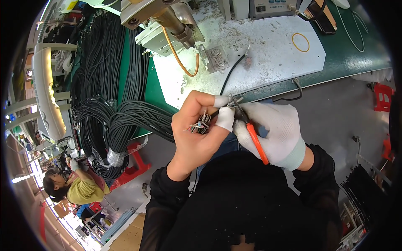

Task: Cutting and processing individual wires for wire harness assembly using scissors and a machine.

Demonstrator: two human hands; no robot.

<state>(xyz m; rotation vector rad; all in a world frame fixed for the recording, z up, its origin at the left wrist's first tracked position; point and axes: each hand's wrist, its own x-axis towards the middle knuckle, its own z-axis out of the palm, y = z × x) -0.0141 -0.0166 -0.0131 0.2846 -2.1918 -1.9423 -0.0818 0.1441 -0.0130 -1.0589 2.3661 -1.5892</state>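
My left hand [197,134], bare but for white covers on thumb and forefinger, is closed round the ends of several black cables [144,118]. Their stripped tips [202,124] poke out in its palm. Thumb and forefinger pinch one cable end in front of the tool's jaws. In a white knitted glove, my right hand [274,131] grips hand cutters or pliers with orange handles [256,143]. The jaws meet the pinched cable end; whether they are closed on it I cannot tell. One black cable [231,75] curves up onto the white plate, its stripped tip pointing away.
Ahead, a machine head [180,31] with an orange tube overhangs the white plate [268,54], which is strewn with clippings. A yellow rubber band [300,42] lies there. Cable bundles [98,62] fill the green bench's left. Red stools stand at both sides; a co-worker [77,184] is lower left.
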